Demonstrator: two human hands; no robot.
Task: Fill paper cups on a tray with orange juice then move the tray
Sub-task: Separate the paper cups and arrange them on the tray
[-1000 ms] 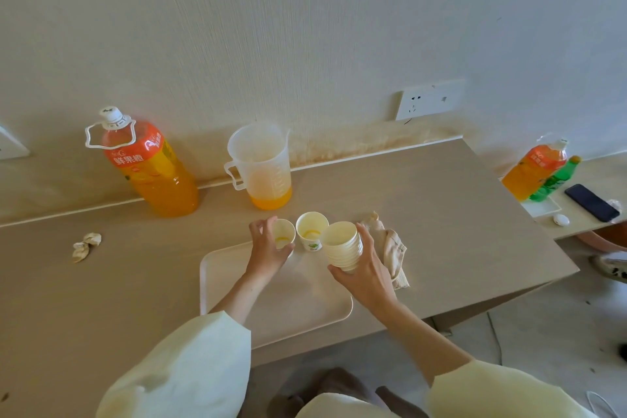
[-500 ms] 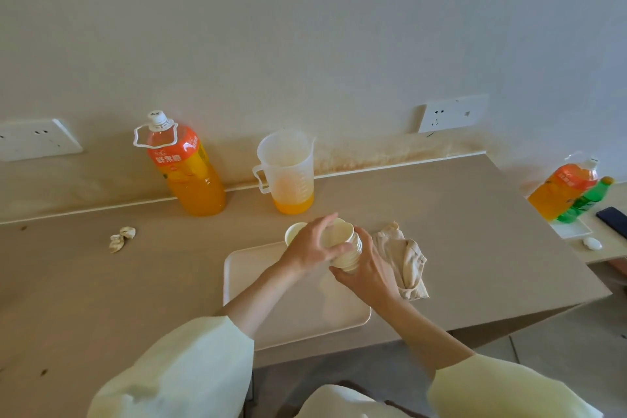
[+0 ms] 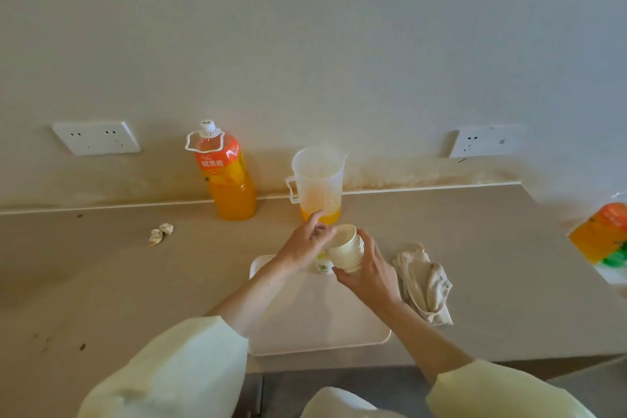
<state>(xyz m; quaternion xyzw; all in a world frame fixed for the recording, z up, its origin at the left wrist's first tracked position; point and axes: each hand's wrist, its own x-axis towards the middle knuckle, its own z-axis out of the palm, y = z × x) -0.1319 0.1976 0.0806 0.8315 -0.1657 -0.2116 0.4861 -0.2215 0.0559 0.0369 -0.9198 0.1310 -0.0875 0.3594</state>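
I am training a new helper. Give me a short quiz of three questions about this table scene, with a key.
1. True or false: the jug is full.
2. Where does the cloth lie? A) on the tray B) right of the tray C) under the jug
3. Fill in: the right hand grips a stack of ____.
Key: 1 false; 2 B; 3 cups.
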